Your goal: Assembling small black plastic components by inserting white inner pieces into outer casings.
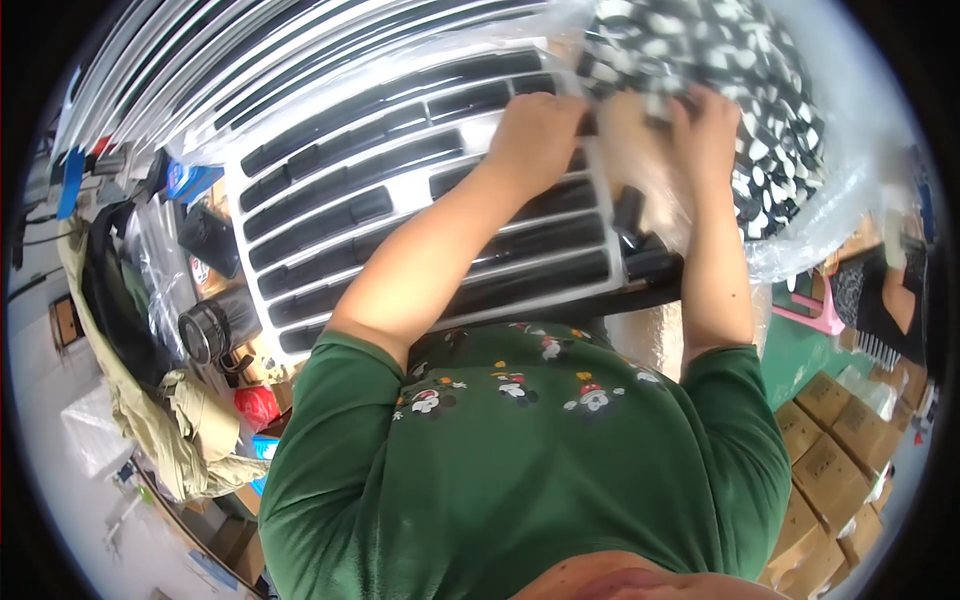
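Note:
A white tray point(410, 190) holding rows of glossy black strips lies in front of me. My left hand point(538, 138) is closed over its right side, at the ends of the upper rows. Something dark shows by its fingertips, too unclear to name. My right hand point(708, 132) is at the near left edge of a heap of small black-and-white pieces point(775, 150) in a clear plastic bag point(815, 235). Its fingers are bent together, slightly blurred, and what they hold is hidden. A small black piece point(628, 212) lies between the tray and my right forearm.
Long stacked trays point(220, 70) fill the far left. A dark round jar point(215, 325) and a black box point(208, 240) sit left of the tray. Cardboard boxes point(835, 465) are piled at the lower right, near a pink stool point(815, 305). Another person's arm point(897, 290) shows at far right.

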